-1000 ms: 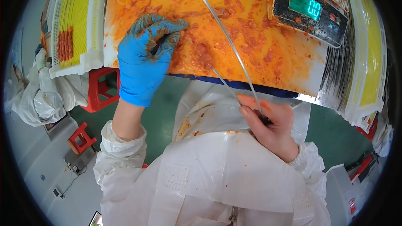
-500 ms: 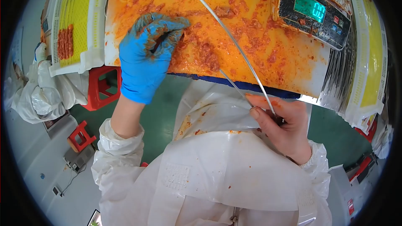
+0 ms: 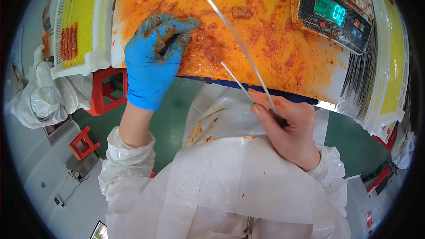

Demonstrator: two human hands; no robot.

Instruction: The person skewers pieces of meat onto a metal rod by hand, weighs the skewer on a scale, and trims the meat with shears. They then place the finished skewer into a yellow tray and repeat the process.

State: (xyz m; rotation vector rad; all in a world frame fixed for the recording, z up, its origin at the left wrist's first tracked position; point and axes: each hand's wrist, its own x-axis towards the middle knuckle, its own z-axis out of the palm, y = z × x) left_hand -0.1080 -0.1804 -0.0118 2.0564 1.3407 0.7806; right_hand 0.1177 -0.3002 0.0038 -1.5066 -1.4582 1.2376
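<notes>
"Where was the right hand?"

"The bare right hand (image 3: 292, 128) was over the apron (image 3: 248, 172), just off the near edge of the smeared board (image 3: 332, 77). Its thumb and forefinger were clamped on two thin metal skewers (image 3: 237, 37). One slanted far up across the board; the other showed only a short length, its tip close to the minced meat (image 3: 208, 51)."

"And the left?"

"The left hand (image 3: 152, 62), in a blue glove with reddish smears, was above the board's left part, beside that mince. The fingers were curled round toward the thumb. From where I stood I couldn't tell whether the tips met, or whether anything lay between them."

"What stood around them?"

"To the right, a digital scale (image 3: 334, 17) with its green display lit and showing zeros, and past it a bundle of loose skewers (image 3: 361, 73). To the left, a white tray (image 3: 99, 55) with yellow mesh, where meat-covered skewers (image 3: 68, 42) lay side by side. Below that tray was a red stool (image 3: 106, 104), and near it a co-worker's white sleeve (image 3: 40, 79)."
</notes>
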